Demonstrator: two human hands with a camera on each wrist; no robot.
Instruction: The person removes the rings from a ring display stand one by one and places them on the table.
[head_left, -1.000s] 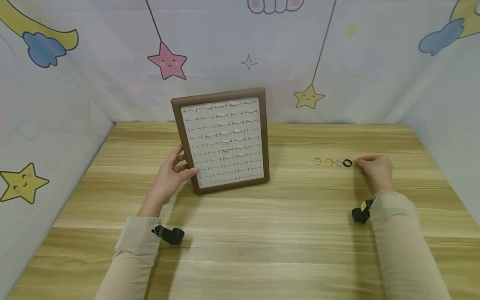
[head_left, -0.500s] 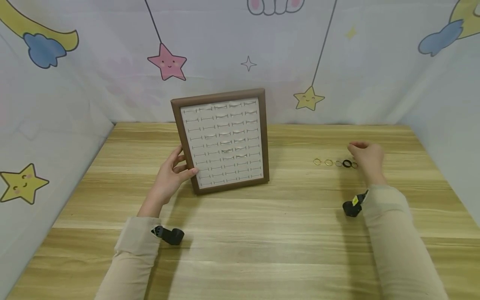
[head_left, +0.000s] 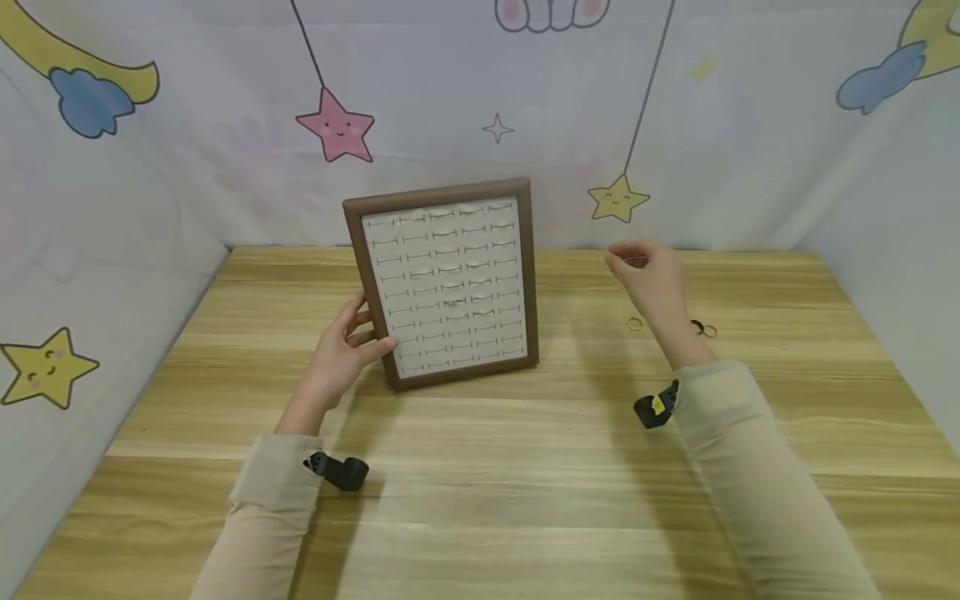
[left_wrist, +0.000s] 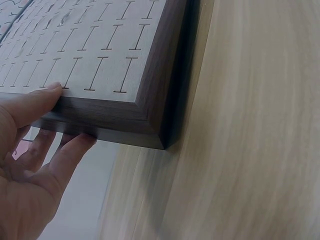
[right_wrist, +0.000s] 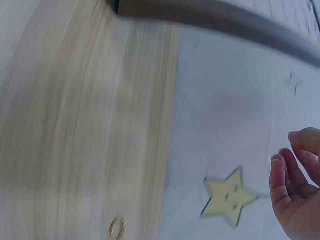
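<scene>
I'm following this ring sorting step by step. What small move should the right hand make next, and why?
Probably carry on toward the ring board: the right hand is raised between the rings on the table and the board, fingertips seemingly pinched, while the left hand steadies the frame.

The left hand (head_left: 339,354) grips the ring display board's (head_left: 447,283) left edge, standing on the desk (head_left: 480,467). The right hand (head_left: 651,279) hovers above rings (head_left: 635,323), fingers curled.
</scene>
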